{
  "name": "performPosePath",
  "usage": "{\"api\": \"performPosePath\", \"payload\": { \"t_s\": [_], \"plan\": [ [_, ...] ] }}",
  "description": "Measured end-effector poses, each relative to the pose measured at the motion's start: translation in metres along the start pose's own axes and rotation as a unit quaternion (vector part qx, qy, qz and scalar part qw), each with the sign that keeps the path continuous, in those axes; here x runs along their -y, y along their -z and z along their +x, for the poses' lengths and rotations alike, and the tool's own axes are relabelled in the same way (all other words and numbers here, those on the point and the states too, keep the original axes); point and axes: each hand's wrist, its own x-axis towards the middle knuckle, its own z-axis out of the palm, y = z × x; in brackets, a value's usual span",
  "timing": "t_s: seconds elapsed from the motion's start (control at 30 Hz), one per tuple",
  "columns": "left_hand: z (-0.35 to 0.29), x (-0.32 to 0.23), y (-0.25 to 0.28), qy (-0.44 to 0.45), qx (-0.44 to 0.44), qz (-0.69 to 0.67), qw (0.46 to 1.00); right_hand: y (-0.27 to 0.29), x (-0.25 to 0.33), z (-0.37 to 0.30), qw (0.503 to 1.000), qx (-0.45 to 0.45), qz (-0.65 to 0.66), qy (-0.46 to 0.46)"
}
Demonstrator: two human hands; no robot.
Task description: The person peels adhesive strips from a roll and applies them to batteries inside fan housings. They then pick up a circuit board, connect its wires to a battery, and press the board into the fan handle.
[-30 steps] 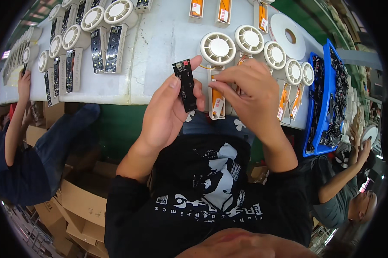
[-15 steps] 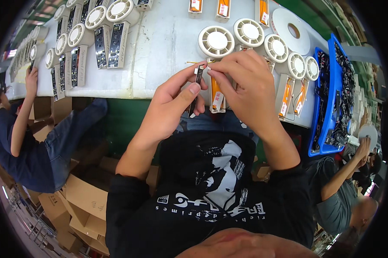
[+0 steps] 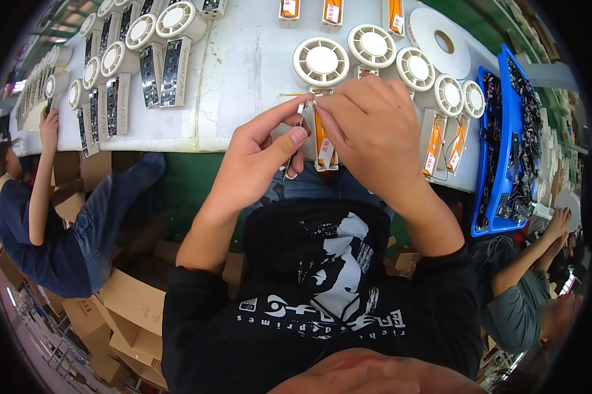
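My left hand (image 3: 253, 157) grips a thin, dark circuit board (image 3: 302, 111) between thumb and fingers, its edge toward me. Fingertips of my right hand (image 3: 378, 131) are pinched round a small white connector (image 3: 313, 102) at the board's upper end. Whether the connector is seated in the board cannot be made out. Just beneath my hands lies a handheld fan (image 3: 321, 62) with a round white head. Its open handle shows an orange-wrapped battery (image 3: 325, 143) with a white label, partly covered by my right hand.
Several similar fans (image 3: 415, 69) lie to the right, near a white tape roll (image 3: 440, 43). Blue bins (image 3: 503, 144) at the right hold dark boards. Fans with boards fitted (image 3: 172, 72) fill the left of the white table (image 3: 243, 85). Co-workers (image 3: 40, 243) sit at both sides.
The board has turned more edge-on in my left hand. My right hand stays pinched at its upper end, its back rolled slightly over. The view has shifted a little.
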Motion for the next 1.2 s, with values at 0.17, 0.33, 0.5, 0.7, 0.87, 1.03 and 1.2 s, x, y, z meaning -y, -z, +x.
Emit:
{"api": "performPosePath", "payload": {
  "t_s": [0.17, 0.33, 0.5, 0.7, 0.87, 1.03, 1.2],
  "plan": [
    [0.003, 0.001, 0.003, -0.030, -0.002, 0.063, 0.998, 0.003, 0.000, 0.004, 1.000, 0.026, -0.002, 0.008],
    [0.005, -0.007, 0.018, -0.011, 0.044, 0.079, 0.996, 0.010, -0.016, 0.013, 0.995, 0.058, 0.069, 0.032],
    [0.008, -0.011, 0.032, 0.011, 0.104, 0.061, 0.993, 0.013, -0.018, 0.016, 0.988, 0.069, 0.120, 0.063],
    [0.011, -0.019, 0.031, 0.033, 0.123, 0.098, 0.987, 0.018, -0.017, 0.018, 0.987, 0.099, 0.115, 0.057],
    [-0.005, -0.019, 0.019, 0.033, 0.079, 0.140, 0.986, 0.032, -0.004, 0.032, 0.982, 0.101, 0.157, 0.010],
    [-0.006, -0.017, 0.016, 0.009, 0.082, 0.222, 0.971, 0.011, -0.002, 0.041, 0.985, 0.096, 0.127, 0.069],
    [-0.008, -0.011, 0.017, 0.010, 0.056, 0.092, 0.994, 0.008, -0.008, 0.040, 0.978, 0.106, 0.171, 0.048]
  ]
}}
